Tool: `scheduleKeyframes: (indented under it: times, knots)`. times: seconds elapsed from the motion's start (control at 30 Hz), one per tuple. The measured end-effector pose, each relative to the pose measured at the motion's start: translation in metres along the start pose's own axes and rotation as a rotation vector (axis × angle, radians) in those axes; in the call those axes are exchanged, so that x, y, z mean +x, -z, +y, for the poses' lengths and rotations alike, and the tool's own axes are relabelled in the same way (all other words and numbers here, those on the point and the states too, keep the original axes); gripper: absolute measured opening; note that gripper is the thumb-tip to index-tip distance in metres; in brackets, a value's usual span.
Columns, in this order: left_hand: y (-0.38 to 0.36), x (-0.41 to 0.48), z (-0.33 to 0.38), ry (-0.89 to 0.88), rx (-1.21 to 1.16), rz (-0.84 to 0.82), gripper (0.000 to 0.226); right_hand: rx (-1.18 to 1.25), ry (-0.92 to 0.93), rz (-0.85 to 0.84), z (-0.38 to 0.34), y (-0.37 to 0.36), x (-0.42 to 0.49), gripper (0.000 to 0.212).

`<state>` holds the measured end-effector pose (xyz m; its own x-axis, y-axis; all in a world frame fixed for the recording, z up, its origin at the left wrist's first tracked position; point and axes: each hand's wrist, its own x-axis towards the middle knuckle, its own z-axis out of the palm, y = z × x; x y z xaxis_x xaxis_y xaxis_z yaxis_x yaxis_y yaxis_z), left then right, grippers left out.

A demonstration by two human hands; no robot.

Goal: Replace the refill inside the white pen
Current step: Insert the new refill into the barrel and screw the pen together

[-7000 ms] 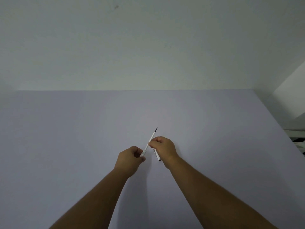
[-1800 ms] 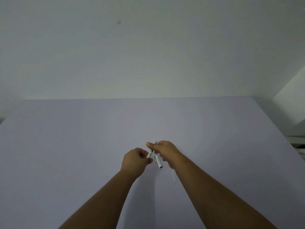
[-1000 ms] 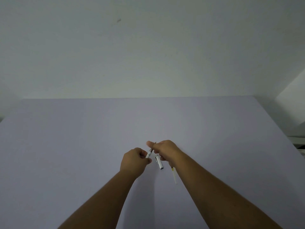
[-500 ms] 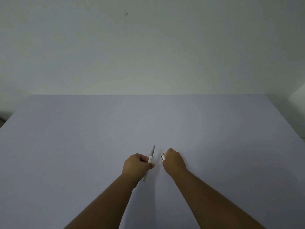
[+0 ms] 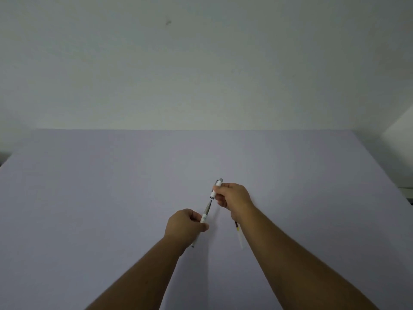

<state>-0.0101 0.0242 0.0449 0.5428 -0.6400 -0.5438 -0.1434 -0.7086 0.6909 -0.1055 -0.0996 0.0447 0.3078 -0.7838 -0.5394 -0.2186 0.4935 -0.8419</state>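
Observation:
My left hand (image 5: 186, 225) grips the white pen (image 5: 205, 215) by its barrel, grey tip pointing up and to the right. My right hand (image 5: 234, 196) holds the white pen cap (image 5: 215, 189) with its open end facing down, just above the pen's tip and a small gap apart. A loose refill (image 5: 239, 234), white with a dark and yellowish end, lies on the table beside my right forearm, partly hidden by it.
The pale lilac table (image 5: 111, 198) spreads wide around my hands. A plain wall stands behind its far edge. The table's right edge runs diagonally at the far right.
My right hand has risen and turned the cap's open end toward the pen tip. The left hand has tilted the pen up to the right. The refill on the table shows again.

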Motion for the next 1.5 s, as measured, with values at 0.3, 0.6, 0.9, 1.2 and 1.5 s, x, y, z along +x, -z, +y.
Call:
scheduleKeyframes:
  times: [0.3, 0.6, 0.9, 1.2, 1.5]
  knots:
    - [-0.002, 0.006, 0.004, -0.027, -0.039, 0.006, 0.015, -0.074, -0.057, -0.157, 0.011, -0.003, -0.008, 0.004]
    - [-0.017, 0.017, -0.006, -0.004, -0.069, -0.004, 0.01, -0.141, -0.091, -0.148, 0.023, -0.002, 0.0, 0.007]
    - [-0.035, 0.031, -0.028, 0.052, -0.024, 0.051, 0.016, -0.987, 0.046, 0.169, 0.046, 0.031, 0.007, 0.019]
    - [-0.054, 0.034, -0.033, 0.054, -0.017, 0.114, 0.022, -1.003, 0.033, 0.165, 0.067, 0.028, 0.006, 0.013]
    - [-0.061, 0.037, -0.035, 0.079, 0.025, 0.126, 0.024, -0.976, 0.049, 0.144, 0.067, 0.01, 0.007, 0.013]
